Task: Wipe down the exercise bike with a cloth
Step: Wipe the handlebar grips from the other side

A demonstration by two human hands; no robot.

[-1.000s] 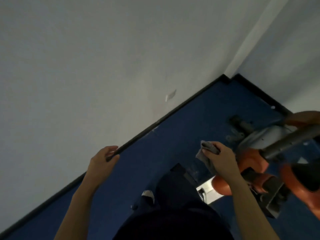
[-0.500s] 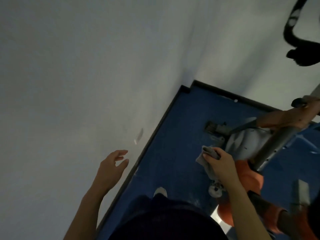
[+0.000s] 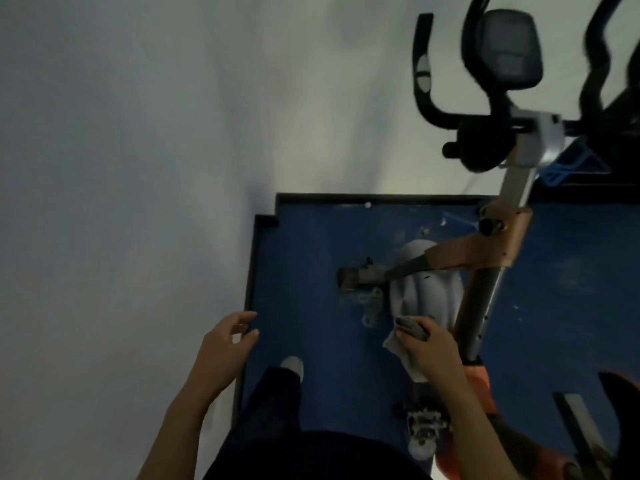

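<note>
Right hand [image 3: 427, 351]: closed on a grey cloth [image 3: 403, 346], fingers curled over its bunched top edge, the rest hanging below and to the left of the knuckles. The cloth was pressed to the lower edge of the bike's pale grey flywheel cover [image 3: 424, 292], which sat just above the grip.

Bike [image 3: 485, 258]: frame to the right of the grip and rising away from it. A dark post [image 3: 479, 306] ran just beside the right hand, up to an orange frame piece [image 3: 485, 252]. Far above the grip: black handlebars [image 3: 429, 91] and a dark console [image 3: 507, 50], its face blurred. A pedal [image 3: 424, 424] lay below the grip, close by the forearm. A front foot bar [image 3: 360, 277] stood above and left of the grip, apart from it.

Left hand [image 3: 225, 348]: well to the left of the grip, empty, fingers loosely spread, held in front of the wall [image 3: 121, 202]; whether it touched the wall could not be told.

Floor [image 3: 311, 271]: blue, scuffed, edged by a dark skirting [image 3: 249, 271] that ran beside the left hand.

Person: dark trouser leg and a light shoe tip [image 3: 292, 365] between the two hands, lower than the grip.
</note>
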